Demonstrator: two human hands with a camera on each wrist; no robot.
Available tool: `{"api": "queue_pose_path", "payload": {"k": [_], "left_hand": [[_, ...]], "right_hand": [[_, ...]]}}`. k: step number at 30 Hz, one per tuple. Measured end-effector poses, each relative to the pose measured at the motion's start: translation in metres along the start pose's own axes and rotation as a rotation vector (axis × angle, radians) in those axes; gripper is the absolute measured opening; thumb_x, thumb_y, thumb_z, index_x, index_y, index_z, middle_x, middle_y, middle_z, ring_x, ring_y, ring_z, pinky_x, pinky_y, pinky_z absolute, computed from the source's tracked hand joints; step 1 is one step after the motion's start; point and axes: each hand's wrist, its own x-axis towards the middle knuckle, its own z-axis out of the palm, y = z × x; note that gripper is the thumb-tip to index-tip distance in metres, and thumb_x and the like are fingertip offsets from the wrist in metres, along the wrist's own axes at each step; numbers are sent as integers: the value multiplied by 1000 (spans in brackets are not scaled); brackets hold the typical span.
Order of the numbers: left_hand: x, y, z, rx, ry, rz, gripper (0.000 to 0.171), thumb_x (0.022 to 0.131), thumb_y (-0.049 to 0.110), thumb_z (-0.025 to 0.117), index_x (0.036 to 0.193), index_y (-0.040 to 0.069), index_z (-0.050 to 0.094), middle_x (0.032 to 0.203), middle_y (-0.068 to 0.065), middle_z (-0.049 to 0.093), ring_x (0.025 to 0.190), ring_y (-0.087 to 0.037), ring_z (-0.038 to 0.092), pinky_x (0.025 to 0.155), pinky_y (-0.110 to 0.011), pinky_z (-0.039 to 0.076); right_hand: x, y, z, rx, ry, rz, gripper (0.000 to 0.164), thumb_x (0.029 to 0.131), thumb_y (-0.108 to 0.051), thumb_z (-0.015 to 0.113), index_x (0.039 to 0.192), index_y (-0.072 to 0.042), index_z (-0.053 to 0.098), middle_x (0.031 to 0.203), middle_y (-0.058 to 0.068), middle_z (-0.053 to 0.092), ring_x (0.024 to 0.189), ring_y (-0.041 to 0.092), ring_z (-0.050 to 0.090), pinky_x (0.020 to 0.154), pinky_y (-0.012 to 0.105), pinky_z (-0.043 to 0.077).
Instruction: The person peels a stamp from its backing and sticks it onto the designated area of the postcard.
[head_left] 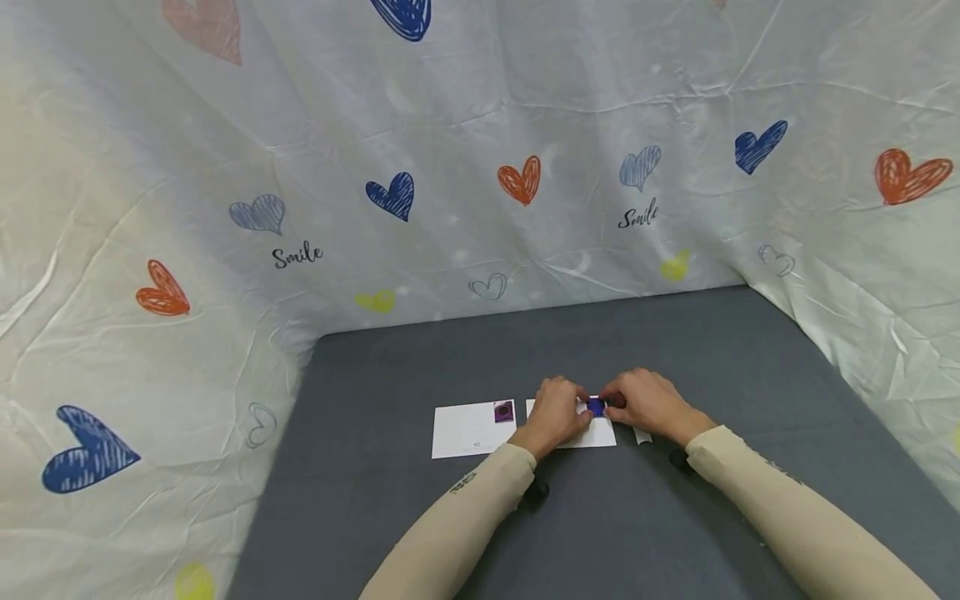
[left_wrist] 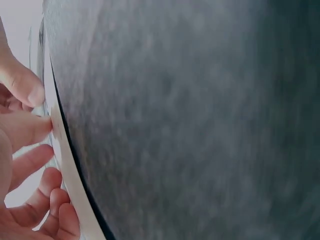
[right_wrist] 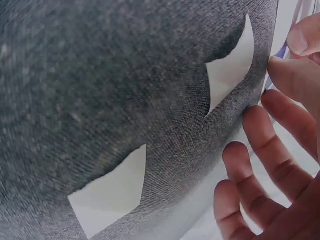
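A small dark blue stamp (head_left: 596,407) lies at the upper right corner of a white card (head_left: 600,435). My left hand (head_left: 557,410) holds the stamp's left side between curled thumb and forefinger, covering much of the card. From the other side, my right hand (head_left: 647,402) holds the stamp's right edge with its thumb and forefinger. The two thumbs come close together in the right wrist view, a sliver of the blue stamp (right_wrist: 282,51) between them. In the left wrist view the card (left_wrist: 67,165) shows edge-on under the left fingertips.
Left of the hands lies a second white card (head_left: 465,429) bearing a purple stamp (head_left: 503,412). Two white paper scraps, a curled one (right_wrist: 232,70) and a flatter one (right_wrist: 115,192), rest on the grey tabletop (head_left: 405,517). A heart-printed cloth (head_left: 450,108) hangs behind.
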Motion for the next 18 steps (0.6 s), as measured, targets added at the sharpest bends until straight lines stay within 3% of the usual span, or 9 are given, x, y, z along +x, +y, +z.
{"api": "queue_pose_path", "payload": {"k": [6, 7, 11, 13, 18], "left_hand": [[-10, 7, -11, 162, 64, 81, 25, 91, 33, 82, 108, 15, 86, 103, -6, 79, 97, -27, 67, 87, -41, 54], [-14, 11, -18, 168, 60, 85, 26, 93, 33, 81, 109, 13, 85, 104, -6, 78, 98, -28, 67, 87, -41, 54], [-24, 19, -38, 134, 71, 60, 27, 97, 30, 76, 113, 10, 84, 109, -8, 78, 102, -28, 68, 92, -41, 57], [-30, 28, -60, 99, 78, 17, 25, 99, 26, 75, 116, 9, 83, 114, -10, 77, 106, -29, 69, 95, -41, 58], [-38, 13, -91, 50, 150, -18, 26, 105, 27, 71, 123, 11, 80, 125, -10, 75, 117, -28, 67, 104, -44, 56]], "right_hand": [[4, -1, 3, -59, 26, -76, 15, 90, -18, 85, 105, -15, 84, 80, -8, 66, 74, 11, 55, 68, 37, 48], [5, -1, 3, -60, 24, -79, 15, 90, -18, 84, 105, -15, 84, 81, -8, 67, 75, 11, 56, 69, 37, 49], [1, -1, -1, -22, 7, -66, 17, 93, -17, 82, 110, -11, 80, 93, -2, 75, 82, 14, 67, 76, 41, 57], [-2, 0, -6, -7, 10, -45, 19, 96, -17, 79, 113, -10, 79, 100, 2, 78, 89, 18, 72, 83, 45, 60], [-10, 8, -21, -29, 71, -20, 26, 100, -17, 76, 124, -6, 76, 116, 11, 78, 107, 33, 74, 95, 56, 58]]}}
